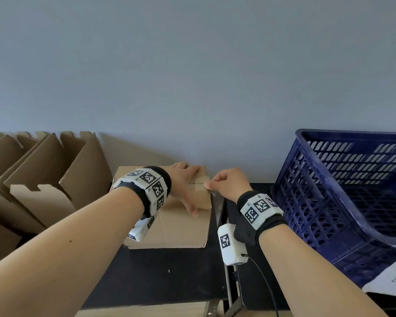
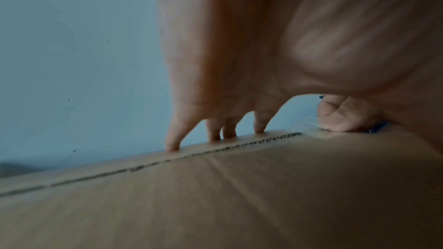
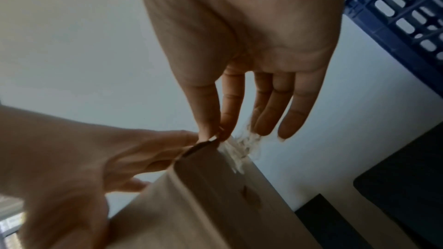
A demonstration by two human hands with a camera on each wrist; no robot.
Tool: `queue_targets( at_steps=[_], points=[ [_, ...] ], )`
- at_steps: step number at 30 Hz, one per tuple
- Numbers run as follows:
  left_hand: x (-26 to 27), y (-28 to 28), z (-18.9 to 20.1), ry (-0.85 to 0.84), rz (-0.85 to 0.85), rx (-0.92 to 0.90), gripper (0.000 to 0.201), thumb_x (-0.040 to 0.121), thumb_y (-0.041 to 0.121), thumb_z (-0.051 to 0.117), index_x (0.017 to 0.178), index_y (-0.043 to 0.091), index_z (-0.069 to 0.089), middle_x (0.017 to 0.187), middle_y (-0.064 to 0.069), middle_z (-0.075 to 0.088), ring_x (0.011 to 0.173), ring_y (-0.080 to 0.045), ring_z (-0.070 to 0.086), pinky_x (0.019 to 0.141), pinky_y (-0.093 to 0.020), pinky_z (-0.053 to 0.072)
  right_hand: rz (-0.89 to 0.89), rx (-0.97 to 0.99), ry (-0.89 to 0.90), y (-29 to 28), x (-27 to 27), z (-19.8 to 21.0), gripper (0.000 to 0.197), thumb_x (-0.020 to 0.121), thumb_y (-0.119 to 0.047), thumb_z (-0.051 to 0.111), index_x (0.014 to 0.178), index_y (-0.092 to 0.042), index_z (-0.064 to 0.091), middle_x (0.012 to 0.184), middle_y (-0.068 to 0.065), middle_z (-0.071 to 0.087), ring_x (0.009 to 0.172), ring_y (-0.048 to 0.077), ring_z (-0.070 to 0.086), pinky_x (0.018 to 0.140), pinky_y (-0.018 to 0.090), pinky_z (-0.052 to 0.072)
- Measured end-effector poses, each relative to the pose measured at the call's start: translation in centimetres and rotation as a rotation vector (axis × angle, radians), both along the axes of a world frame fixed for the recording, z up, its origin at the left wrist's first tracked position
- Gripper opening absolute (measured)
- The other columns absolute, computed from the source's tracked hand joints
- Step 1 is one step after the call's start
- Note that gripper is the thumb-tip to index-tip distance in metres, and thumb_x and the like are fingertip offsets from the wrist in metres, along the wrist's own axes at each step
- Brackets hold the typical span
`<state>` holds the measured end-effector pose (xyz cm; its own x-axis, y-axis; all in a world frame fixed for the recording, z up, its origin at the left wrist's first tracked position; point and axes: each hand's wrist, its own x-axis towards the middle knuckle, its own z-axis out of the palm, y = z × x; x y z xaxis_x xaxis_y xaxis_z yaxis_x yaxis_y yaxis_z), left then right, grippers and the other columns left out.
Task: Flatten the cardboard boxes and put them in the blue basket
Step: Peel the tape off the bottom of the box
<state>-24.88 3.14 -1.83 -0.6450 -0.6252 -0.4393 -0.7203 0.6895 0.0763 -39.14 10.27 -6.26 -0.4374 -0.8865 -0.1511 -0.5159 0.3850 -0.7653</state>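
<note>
Black table [image 1: 160,277] stands by a grey wall [image 1: 192,65]. I see the blue basket [image 1: 343,202] tipped at right. My left hand [image 1: 184,186] lies spread on the cardboard box [image 1: 181,227]; my right hand [image 1: 230,183] pinches its tape [image 1: 204,179].

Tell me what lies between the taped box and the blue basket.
In the head view, between the cardboard box and the blue basket lie the right hand, pinching clear tape at the box's edge, and bare black tabletop.
</note>
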Motion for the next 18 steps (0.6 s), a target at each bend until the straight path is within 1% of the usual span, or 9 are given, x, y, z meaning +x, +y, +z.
queue_targets(
  at_steps=[3,5,7,9,12,15,18],
  points=[
    [-0.5,-0.3,-0.1,-0.035,0.02,0.007,0.127,0.055,0.056,0.081,0.15,0.031,0.001,0.147,0.004,0.022,0.141,-0.018,0.019,0.112,-0.045,0.03,-0.011,-0.018,-0.078,0.0,-0.7,-0.1,0.015,0.077,-0.021,0.076,0.068,-0.012,0.069,0.078,0.002,0.069,0.081,0.014,0.061,0.074,0.025,0.046],
    [-0.7,-0.2,-0.1,-0.046,0.023,-0.001,0.128,0.054,0.055,0.082,0.15,0.031,0.001,0.148,0.005,0.022,0.142,-0.018,0.018,0.112,-0.045,0.03,-0.029,-0.022,-0.112,-0.2,-0.9,-0.3,0.013,0.076,-0.02,0.076,0.073,-0.008,0.072,0.084,0.007,0.071,0.083,0.017,0.061,0.079,0.029,0.049],
    [-0.8,-0.2,-0.1,-0.044,0.026,-0.002,0.128,0.054,0.053,0.083,0.15,0.031,0.001,0.148,0.005,0.021,0.142,-0.018,0.018,0.113,-0.045,0.029,-0.048,-0.022,-0.137,-0.1,-1.4,-0.4,0.012,0.076,-0.017,0.075,0.069,-0.009,0.07,0.078,0.005,0.068,0.081,0.02,0.061,0.081,0.033,0.052],
    [-0.6,-0.3,0.0,-0.036,0.03,-0.002,0.127,0.055,0.051,0.084,0.15,0.031,0.002,0.149,0.006,0.021,0.142,-0.017,0.018,0.113,-0.044,0.029,-0.088,-0.025,-0.209,0.0,-2.4,-0.4,0.015,0.077,-0.012,0.074,0.065,-0.009,0.066,0.071,0.006,0.066,0.079,0.023,0.064,0.082,0.035,0.056],
    [-0.5,-0.5,0.1,-0.027,0.048,0.009,0.125,0.055,0.049,0.084,0.15,0.032,0.003,0.149,0.008,0.02,0.142,-0.017,0.019,0.111,-0.045,0.031,-0.161,-0.008,-0.299,0.4,-4.5,-0.1,0.013,0.077,-0.004,0.073,0.069,-0.003,0.064,0.072,0.011,0.066,0.074,0.025,0.067,0.077,0.034,0.057],
    [-0.8,-0.5,0.0,-0.023,0.045,0.001,0.125,0.054,0.049,0.084,0.149,0.032,0.004,0.148,0.008,0.022,0.14,-0.017,0.023,0.11,-0.046,0.032,-0.219,-0.015,-0.323,0.6,-6.4,-0.4,0.015,0.077,-0.001,0.072,0.065,-0.004,0.064,0.072,0.014,0.068,0.075,0.029,0.069,0.077,0.035,0.058],
    [-0.8,-0.5,-0.1,-0.01,0.053,0.004,0.126,0.054,0.048,0.084,0.149,0.033,0.004,0.147,0.008,0.023,0.139,-0.017,0.024,0.11,-0.046,0.033,-0.275,0.008,-0.333,0.9,-7.2,-1.2,0.012,0.078,0.0,0.071,0.068,-0.003,0.065,0.078,0.016,0.07,0.075,0.027,0.069,0.077,0.036,0.058]
  ],
)
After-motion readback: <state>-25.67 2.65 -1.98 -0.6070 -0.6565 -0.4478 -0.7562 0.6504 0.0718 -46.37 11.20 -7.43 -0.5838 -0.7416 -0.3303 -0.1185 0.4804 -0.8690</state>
